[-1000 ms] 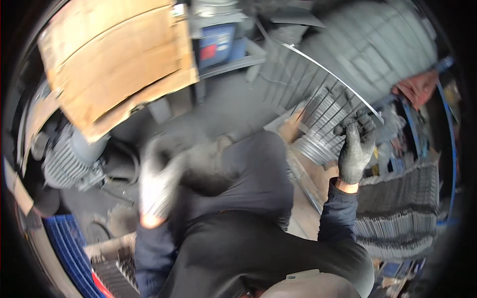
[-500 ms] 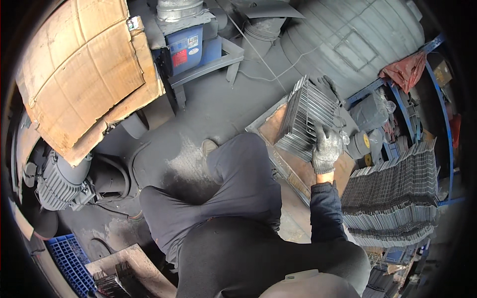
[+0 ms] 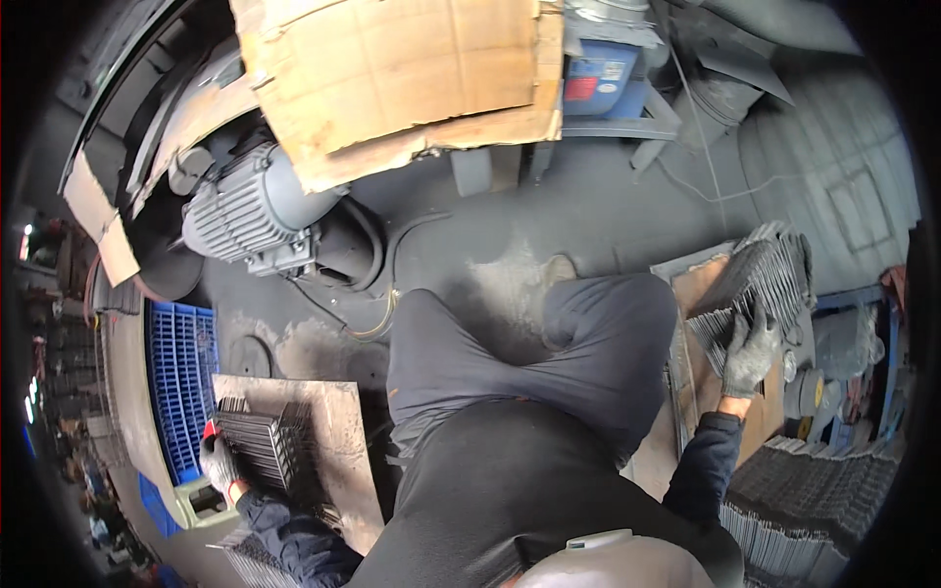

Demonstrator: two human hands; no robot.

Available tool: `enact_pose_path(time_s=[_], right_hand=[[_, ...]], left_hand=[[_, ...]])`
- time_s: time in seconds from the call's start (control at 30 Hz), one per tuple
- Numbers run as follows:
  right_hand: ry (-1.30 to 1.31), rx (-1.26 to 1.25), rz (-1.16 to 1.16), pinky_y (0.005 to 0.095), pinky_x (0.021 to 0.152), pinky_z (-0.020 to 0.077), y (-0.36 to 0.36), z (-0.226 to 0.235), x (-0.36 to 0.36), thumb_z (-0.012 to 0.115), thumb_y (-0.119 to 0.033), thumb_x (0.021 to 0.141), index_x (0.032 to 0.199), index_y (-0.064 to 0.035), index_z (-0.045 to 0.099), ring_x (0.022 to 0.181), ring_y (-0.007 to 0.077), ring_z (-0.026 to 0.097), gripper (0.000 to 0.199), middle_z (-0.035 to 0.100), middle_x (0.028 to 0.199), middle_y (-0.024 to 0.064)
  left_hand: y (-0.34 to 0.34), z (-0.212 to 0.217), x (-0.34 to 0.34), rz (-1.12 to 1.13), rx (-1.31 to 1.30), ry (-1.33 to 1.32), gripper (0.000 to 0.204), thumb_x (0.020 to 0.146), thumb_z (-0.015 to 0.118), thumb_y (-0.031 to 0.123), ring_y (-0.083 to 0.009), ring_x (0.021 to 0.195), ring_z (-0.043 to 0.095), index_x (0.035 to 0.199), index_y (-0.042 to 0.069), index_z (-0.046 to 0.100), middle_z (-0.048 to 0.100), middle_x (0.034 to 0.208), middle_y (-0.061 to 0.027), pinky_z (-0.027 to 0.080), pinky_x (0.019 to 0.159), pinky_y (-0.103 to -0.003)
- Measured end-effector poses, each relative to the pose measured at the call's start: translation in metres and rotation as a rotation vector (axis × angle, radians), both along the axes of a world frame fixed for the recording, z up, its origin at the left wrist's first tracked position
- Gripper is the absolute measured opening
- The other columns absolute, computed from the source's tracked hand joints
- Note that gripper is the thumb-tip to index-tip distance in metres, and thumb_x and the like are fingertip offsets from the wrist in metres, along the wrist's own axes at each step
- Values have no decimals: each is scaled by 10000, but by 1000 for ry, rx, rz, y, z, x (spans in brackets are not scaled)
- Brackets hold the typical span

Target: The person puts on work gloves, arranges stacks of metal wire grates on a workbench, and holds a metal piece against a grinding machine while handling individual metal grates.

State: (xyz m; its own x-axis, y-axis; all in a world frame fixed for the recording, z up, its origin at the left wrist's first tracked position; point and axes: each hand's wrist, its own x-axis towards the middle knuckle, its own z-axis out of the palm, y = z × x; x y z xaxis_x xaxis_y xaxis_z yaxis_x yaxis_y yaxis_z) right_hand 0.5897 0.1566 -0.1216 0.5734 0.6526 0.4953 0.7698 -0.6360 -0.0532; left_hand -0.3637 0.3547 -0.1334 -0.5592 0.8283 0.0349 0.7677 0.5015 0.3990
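Note:
My right hand (image 3: 751,357), in a grey work glove, lies at the near end of a slanting stack of thin dark metal grids (image 3: 763,276). Its fingers are stretched out and apart against the stack, which sits on a brown board (image 3: 696,281). On the far left, my gloved left hand (image 3: 218,465) is beside a smaller stack of dark metal grids (image 3: 257,443) on a worn flat board (image 3: 343,421). The left fingers look curled near a small red thing (image 3: 210,428); what they hold is too small to make out.
A blue plastic crate (image 3: 183,367) stands beyond the left board. A grey motor (image 3: 257,208) and a large cardboard sheet (image 3: 402,73) are ahead. At the lower right rises a big pile of metal grids (image 3: 809,500), near a blue-framed shelf (image 3: 890,377) with spools.
My view has swung left, so the scene shifts right. My left hand and forearm have come into view by the left stack. My right hand stays on its stack, whose grids now lean more.

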Motion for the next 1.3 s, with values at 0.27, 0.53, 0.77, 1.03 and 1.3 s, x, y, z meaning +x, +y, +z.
enact_pose_path(time_s=[0.27,0.53,0.77,1.03,1.3], right_hand=[[-7,8,36,519,913,515,11,15,-10,648,-306,1027,1353,-59,659,1058,425,646,409,657,1151,246],[29,452,286,472,1032,512,102,5,-81,695,-124,992,1331,18,640,1180,369,638,372,649,1245,211],[354,347,1032,470,1073,492,241,100,-259,804,-59,851,1304,-58,675,1207,385,625,471,680,1224,160],[480,237,1435,447,1089,482,482,206,-444,691,-266,967,1401,-35,604,1274,420,600,498,637,1361,238],[170,-15,1062,478,1112,478,644,205,-485,635,-434,920,1319,-63,703,1283,411,628,549,668,1345,273]], left_hand=[[-29,58,44,-21,244,-61,258,971,579,94,-235,979,674,1143,-67,684,752,1073,-152,512,931,-357],[-3,92,97,22,126,201,261,941,621,188,-388,988,734,1123,43,740,760,1061,-221,563,874,-435],[3,50,125,124,-100,267,640,975,620,502,-486,1175,649,1428,52,578,666,1270,-309,513,1016,-558],[-6,54,153,147,-89,233,607,980,619,484,-492,1218,596,1398,48,566,625,1316,-285,520,991,-599],[-11,58,163,220,-58,334,544,941,655,470,-428,1250,559,1336,100,604,613,1274,-196,492,828,-665]])
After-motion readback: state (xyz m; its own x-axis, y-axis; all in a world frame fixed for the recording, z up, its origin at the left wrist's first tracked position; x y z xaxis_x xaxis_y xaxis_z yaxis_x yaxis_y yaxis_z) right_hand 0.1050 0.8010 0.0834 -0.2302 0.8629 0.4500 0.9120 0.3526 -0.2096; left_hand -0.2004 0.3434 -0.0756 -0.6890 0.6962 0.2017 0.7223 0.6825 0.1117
